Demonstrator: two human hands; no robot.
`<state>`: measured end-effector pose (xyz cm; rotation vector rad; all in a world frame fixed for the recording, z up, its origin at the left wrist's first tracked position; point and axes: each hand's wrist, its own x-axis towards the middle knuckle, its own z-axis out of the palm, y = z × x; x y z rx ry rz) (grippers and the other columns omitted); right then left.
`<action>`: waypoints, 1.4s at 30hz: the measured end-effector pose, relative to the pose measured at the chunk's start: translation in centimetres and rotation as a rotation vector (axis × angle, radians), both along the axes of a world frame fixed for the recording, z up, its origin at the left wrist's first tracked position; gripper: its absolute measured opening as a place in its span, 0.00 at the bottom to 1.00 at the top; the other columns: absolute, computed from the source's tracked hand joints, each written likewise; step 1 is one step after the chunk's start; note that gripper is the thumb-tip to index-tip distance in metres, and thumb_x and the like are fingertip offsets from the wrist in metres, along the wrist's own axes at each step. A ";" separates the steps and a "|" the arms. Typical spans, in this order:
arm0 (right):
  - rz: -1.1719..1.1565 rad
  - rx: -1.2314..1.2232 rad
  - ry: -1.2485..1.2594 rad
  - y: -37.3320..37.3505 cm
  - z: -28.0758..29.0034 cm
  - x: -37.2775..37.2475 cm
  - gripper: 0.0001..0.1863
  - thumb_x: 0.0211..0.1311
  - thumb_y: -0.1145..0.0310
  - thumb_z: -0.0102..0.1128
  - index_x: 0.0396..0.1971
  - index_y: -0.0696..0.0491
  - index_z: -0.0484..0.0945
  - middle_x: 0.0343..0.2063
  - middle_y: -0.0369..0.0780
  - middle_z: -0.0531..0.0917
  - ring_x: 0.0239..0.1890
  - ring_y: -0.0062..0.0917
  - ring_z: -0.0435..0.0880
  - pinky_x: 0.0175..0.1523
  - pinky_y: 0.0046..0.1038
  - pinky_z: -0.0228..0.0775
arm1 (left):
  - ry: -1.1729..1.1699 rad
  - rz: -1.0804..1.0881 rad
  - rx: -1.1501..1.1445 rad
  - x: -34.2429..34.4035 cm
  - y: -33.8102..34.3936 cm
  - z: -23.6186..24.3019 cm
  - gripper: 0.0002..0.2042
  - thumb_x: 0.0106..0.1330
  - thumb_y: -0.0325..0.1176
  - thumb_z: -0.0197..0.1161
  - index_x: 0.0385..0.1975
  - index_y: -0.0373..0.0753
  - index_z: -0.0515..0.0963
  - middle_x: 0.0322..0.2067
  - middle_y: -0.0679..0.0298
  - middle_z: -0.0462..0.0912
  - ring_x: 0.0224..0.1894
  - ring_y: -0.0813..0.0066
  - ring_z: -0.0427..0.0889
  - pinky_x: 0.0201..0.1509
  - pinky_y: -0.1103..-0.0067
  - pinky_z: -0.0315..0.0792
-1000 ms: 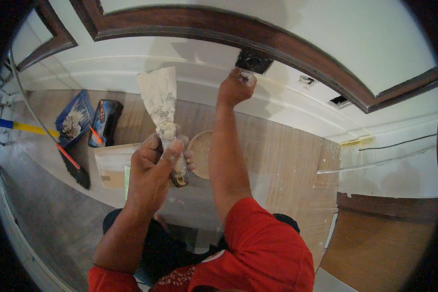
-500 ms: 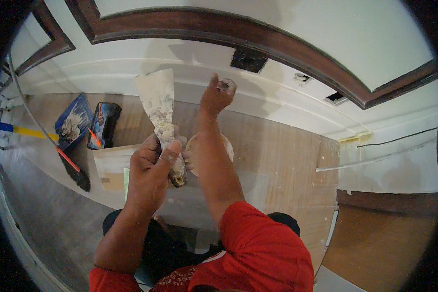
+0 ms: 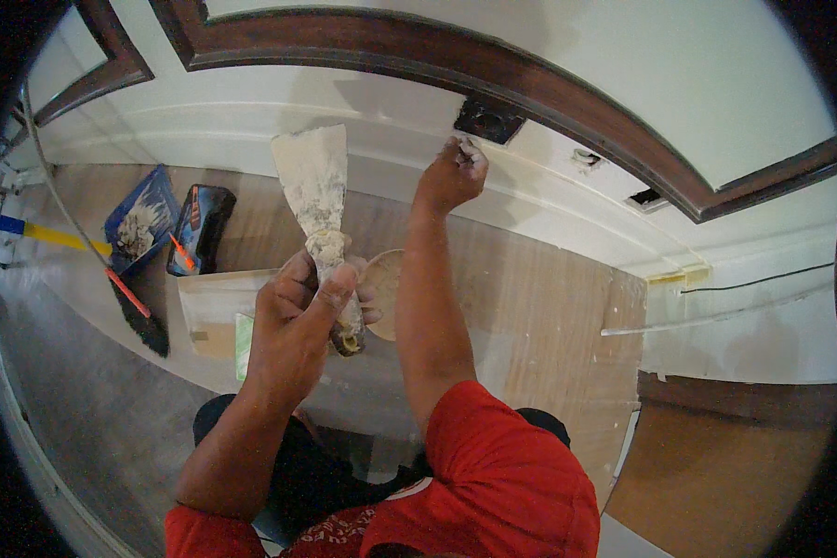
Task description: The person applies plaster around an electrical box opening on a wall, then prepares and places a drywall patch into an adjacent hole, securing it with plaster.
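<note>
My left hand (image 3: 293, 312) is closed round the handle of a putty knife (image 3: 312, 191), which is held upright with its wide blade pointing toward the wall. Whitish filler cakes the blade and the neck. My right hand (image 3: 451, 177) reaches up to the white wall, fingers curled and smeared with white, just below a black square recessed box (image 3: 488, 121). What those fingers hold, if anything, is too small to make out. Partly hidden behind my right forearm, a round container (image 3: 382, 279) with pale contents stands on the floor.
On the left lie a blue dustpan (image 3: 144, 219) with white scraps, a dark case (image 3: 201, 232), a brush (image 3: 139, 312) and a pale box (image 3: 216, 302). Dark wooden moulding (image 3: 372, 46) runs across the wall. Further right are a small hole (image 3: 586, 159) and a dark opening (image 3: 646, 199).
My right hand has moved right along the wall, closer beneath the black box. The putty knife in my left hand has shifted slightly to the right. The view has shifted a little.
</note>
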<state>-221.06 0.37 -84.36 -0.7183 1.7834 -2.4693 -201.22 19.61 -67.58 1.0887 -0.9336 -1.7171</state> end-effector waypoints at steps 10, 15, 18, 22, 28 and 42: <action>-0.022 0.040 -0.017 0.1 1.0 -0.6 0.06 0.57 0.79 0.65 0.29 0.59 0.75 0.36 0.46 0.85 0.38 0.30 0.85 0.42 0.28 0.79 | -0.016 -0.025 0.014 0.0 0.0 0.6 0.15 0.71 0.35 0.59 0.54 0.35 0.71 0.43 0.61 0.81 0.39 0.71 0.83 0.42 0.71 0.84; -0.061 0.034 0.046 -0.3 0.2 -0.8 0.05 0.55 0.80 0.65 0.28 0.59 0.76 0.35 0.45 0.85 0.38 0.29 0.85 0.40 0.27 0.78 | 0.029 -0.006 -0.002 0.0 0.1 0.3 0.16 0.71 0.36 0.59 0.54 0.35 0.71 0.43 0.61 0.80 0.40 0.71 0.83 0.42 0.70 0.84; -0.037 0.057 0.012 -0.3 0.0 -0.8 0.04 0.55 0.81 0.64 0.27 0.58 0.77 0.34 0.44 0.85 0.37 0.30 0.85 0.40 0.27 0.78 | 0.012 -0.016 -0.019 0.1 0.0 0.4 0.17 0.71 0.36 0.59 0.55 0.36 0.71 0.43 0.61 0.80 0.40 0.71 0.83 0.43 0.70 0.83; -0.013 -0.042 0.028 -1.4 -0.7 -1.0 0.05 0.55 0.79 0.66 0.27 0.59 0.78 0.32 0.42 0.86 0.33 0.25 0.84 0.40 0.25 0.76 | -0.031 -0.027 -0.013 -0.1 0.1 0.4 0.17 0.72 0.36 0.59 0.56 0.35 0.71 0.44 0.61 0.81 0.40 0.70 0.83 0.43 0.70 0.83; 0.062 0.122 0.073 0.2 0.7 1.5 0.06 0.55 0.78 0.67 0.30 0.59 0.77 0.30 0.41 0.84 0.30 0.23 0.81 0.38 0.25 0.75 | -0.007 0.031 -0.007 0.1 0.4 0.8 0.15 0.71 0.35 0.61 0.51 0.32 0.73 0.37 0.64 0.82 0.37 0.83 0.80 0.39 0.83 0.75; 0.128 0.038 -0.297 2.4 -2.2 -2.7 0.10 0.61 0.75 0.63 0.42 0.60 0.77 0.33 0.39 0.82 0.33 0.22 0.81 0.30 0.23 0.77 | 0.062 0.024 0.001 -1.6 0.6 0.6 0.15 0.70 0.35 0.61 0.50 0.32 0.73 0.41 0.62 0.82 0.38 0.77 0.83 0.41 0.77 0.81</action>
